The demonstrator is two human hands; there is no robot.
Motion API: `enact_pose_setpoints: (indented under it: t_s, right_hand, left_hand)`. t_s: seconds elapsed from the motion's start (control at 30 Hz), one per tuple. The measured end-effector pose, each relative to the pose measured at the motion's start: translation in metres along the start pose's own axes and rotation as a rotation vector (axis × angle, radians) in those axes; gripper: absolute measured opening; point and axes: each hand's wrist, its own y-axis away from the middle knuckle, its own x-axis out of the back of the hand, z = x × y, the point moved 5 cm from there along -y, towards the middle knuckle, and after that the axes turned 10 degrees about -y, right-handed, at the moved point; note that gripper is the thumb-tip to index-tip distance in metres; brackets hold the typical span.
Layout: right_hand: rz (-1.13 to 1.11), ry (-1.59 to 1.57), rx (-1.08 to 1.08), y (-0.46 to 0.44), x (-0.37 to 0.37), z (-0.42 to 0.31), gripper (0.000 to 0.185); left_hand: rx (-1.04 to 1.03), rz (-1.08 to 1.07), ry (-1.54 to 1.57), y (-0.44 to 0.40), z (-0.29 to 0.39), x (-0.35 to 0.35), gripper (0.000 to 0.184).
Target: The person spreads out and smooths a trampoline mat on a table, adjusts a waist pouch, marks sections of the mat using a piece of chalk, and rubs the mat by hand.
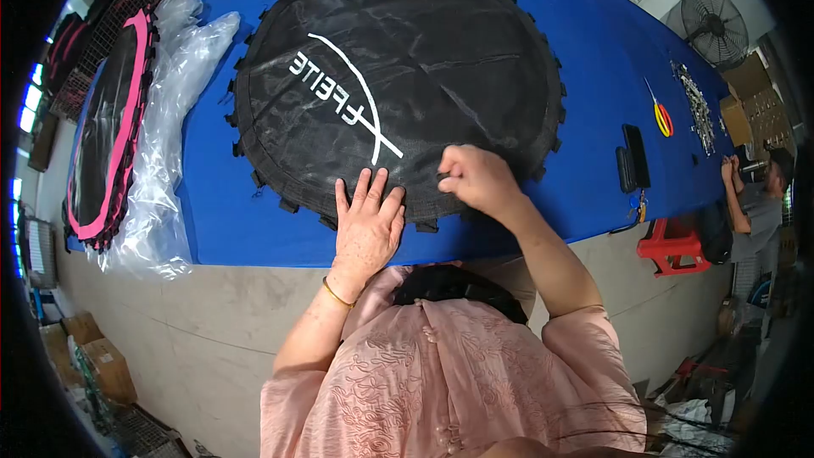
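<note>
A round black mesh trampoline mat (pixel 441 76) lies flat in front of me, with fabric tabs all round its edge and white lettering (pixel 326 89) turned upside down. My left hand (pixel 370 222) rests palm down on the mat's near edge, fingers spread. To its right, my right hand (pixel 482 180) is closed in a pinch just over the near part of the mat. A small dark bit shows at its fingertips, too little of it visible to name.
The mat lies on a blue-covered table (pixel 593 42). On the left are clear plastic film (pixel 157 170) and a pink-edged mat (pixel 114 136). Scissors (pixel 661 114), dark cases (pixel 632 161) and metal pieces (pixel 697 110) lie right. A co-worker (pixel 759 212) is beyond a red stool (pixel 671 246).
</note>
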Motion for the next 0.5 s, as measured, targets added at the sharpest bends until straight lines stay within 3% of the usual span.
enact_pose_setpoints:
  t_s: [0.1, 0.2, 0.4, 0.5]
  right_hand:
    - [0.144, 0.074, 0.029, 0.004, 0.033, 0.027, 0.026]
    - [0.055, 0.028, -0.093, 0.003, 0.034, 0.031, 0.025]
    - [0.011, -0.014, 0.077, -0.005, -0.022, -0.013, 0.025]
    - [0.062, -0.012, -0.022, -0.024, -0.013, -0.01, 0.025]
  left_hand:
    - [0.01, 0.008, 0.017, 0.0, 0.0, 0.001, 0.032]
    - [0.008, 0.011, 0.025, 0.0, 0.0, 0.002, 0.031]
    - [0.003, 0.013, 0.016, -0.001, 0.001, 0.001, 0.03]
    - [0.003, 0.017, 0.022, 0.001, 0.001, 0.001, 0.03]
